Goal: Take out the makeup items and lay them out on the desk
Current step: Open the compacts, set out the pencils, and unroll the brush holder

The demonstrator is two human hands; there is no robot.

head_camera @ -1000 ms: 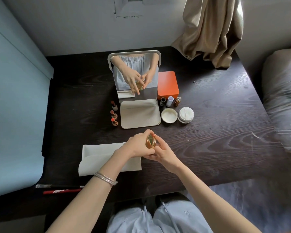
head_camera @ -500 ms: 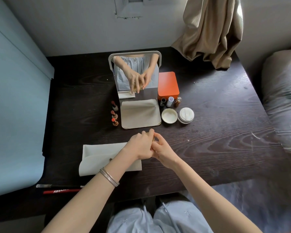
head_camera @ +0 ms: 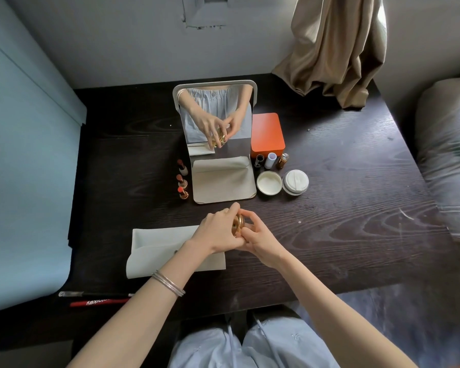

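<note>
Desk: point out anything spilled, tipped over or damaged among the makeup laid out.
Nothing stands out. The three lipsticks stand upright left of the mirror, the white jar sits beside its lid, and both hands hold the gold compact.

A dark brown desk (head_camera: 343,208) with a swirling wood grain was seen. A gold compact (head_camera: 238,224) was held between the left hand (head_camera: 218,231) and the right hand (head_camera: 260,235). An orange box (head_camera: 267,134) stood by a cream-framed mirror (head_camera: 214,120). Three lipsticks (head_camera: 181,179) were shown in red and orange shades with pale and gold bases. A white jar (head_camera: 268,183) and a white puff (head_camera: 295,181) lay nearby. A pale grey pouch (head_camera: 154,248), a red pen (head_camera: 98,302) with white lettering, silver bangles (head_camera: 168,282), a beige curtain (head_camera: 337,49) and light blue clothing (head_camera: 276,346) were also visible.
</note>
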